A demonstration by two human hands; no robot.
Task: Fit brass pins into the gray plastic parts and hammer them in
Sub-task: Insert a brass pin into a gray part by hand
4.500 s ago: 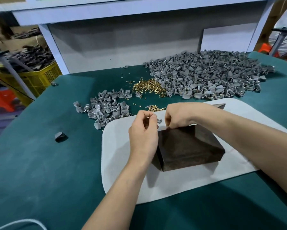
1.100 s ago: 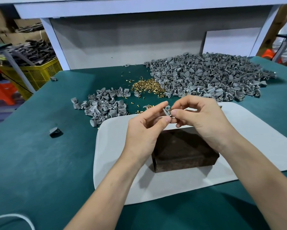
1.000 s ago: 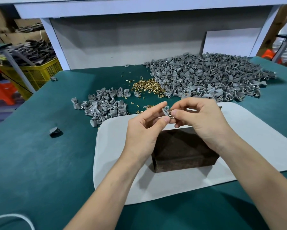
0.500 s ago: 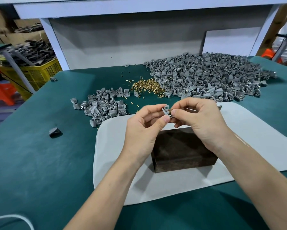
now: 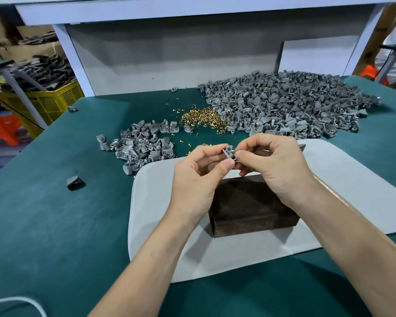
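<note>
Little changed over last half second: gray part (image 5: 227, 151) held pinched in left hand (image 5: 195, 179) above dark block (image 5: 249, 209); brass pin (image 5: 234, 154) pinched against it by right hand (image 5: 277, 167). Risk: pin cocked in hole if misaligned, then dropped onto white mat (image 5: 151, 202).

Two part heaps (image 5: 144, 145) (image 5: 283, 106), one pin pile (image 5: 201, 118), one block (image 5: 249, 209)
</note>
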